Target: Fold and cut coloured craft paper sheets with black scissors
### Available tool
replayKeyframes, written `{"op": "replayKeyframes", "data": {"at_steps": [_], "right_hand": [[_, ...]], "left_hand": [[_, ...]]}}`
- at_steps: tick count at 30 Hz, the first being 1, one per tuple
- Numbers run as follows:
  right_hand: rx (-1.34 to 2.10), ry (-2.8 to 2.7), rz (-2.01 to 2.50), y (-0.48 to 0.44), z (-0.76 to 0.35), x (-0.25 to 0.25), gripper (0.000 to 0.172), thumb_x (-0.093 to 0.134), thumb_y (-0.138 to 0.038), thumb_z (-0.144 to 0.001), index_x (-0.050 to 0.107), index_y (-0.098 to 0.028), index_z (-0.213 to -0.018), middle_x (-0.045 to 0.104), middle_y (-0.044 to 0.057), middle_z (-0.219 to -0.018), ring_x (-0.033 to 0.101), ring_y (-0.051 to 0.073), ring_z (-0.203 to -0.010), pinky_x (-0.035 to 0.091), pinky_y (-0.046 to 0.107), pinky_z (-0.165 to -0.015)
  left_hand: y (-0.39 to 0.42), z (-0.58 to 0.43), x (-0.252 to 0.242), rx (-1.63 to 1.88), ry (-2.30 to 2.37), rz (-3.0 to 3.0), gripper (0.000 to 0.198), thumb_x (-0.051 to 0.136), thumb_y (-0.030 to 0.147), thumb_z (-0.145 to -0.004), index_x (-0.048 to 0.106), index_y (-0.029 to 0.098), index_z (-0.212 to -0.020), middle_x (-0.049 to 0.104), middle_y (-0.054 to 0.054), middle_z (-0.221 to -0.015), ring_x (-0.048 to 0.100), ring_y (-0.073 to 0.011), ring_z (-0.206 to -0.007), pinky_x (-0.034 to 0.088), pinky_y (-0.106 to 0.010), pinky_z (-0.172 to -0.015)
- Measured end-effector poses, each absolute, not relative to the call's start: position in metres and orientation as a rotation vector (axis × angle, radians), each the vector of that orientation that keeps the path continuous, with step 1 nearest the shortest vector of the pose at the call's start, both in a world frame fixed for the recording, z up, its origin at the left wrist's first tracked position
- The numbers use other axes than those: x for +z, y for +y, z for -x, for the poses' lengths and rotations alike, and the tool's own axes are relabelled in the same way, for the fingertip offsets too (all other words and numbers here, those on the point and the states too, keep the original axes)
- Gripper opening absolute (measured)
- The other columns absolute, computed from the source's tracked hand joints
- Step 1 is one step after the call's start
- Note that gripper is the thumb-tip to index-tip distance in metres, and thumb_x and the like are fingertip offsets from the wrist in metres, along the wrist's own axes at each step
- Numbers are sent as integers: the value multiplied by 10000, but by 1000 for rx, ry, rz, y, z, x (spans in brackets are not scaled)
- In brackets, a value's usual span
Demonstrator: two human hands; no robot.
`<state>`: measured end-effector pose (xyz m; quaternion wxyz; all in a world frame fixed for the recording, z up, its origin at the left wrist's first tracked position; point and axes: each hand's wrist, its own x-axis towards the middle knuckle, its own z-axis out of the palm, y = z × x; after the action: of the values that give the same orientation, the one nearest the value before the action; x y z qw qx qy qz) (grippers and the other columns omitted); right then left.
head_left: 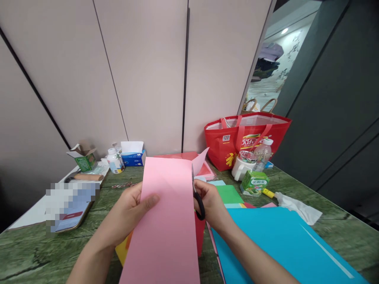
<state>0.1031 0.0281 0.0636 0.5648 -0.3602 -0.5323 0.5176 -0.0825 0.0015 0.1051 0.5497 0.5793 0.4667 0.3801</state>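
A long sheet of pink paper (168, 221) stands up in front of me, its lower end running out of view. My left hand (134, 211) grips its left edge, thumb on the near face and fingers behind. At the right edge, my right hand (209, 197) is closed around black-handled scissors (200, 207). The scissor blades point up and away along that edge, where a narrow pink strip (201, 161) curls off to the right. Part of the blades is hidden by the paper. Red and yellow paper shows behind and below the pink sheet.
Blue sheets (275, 240) and a green sheet (229, 194) lie at the right. Behind them stand a green carton (255, 184), a white mug (243, 169), a clear bottle (263, 154) and a red bag (220, 148). A phone (74, 213), white bottle (115, 161) and tissue box (133, 157) are left.
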Motion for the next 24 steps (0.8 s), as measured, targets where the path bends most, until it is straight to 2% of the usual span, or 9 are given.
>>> {"op": "replayKeyframes", "data": {"at_steps": [24], "right_hand": [[1277,-1201,867,27,-102,67,246,744,-202,-464,509,-158,-522,491,-68,-451,410,56,-440,337,159,-428]], "left_hand": [[0,84,104,896,1091,-1394,314,614,390,-756,612,189,-997,699,-62,-809,629,-182,-636,491,-257,-516]]}}
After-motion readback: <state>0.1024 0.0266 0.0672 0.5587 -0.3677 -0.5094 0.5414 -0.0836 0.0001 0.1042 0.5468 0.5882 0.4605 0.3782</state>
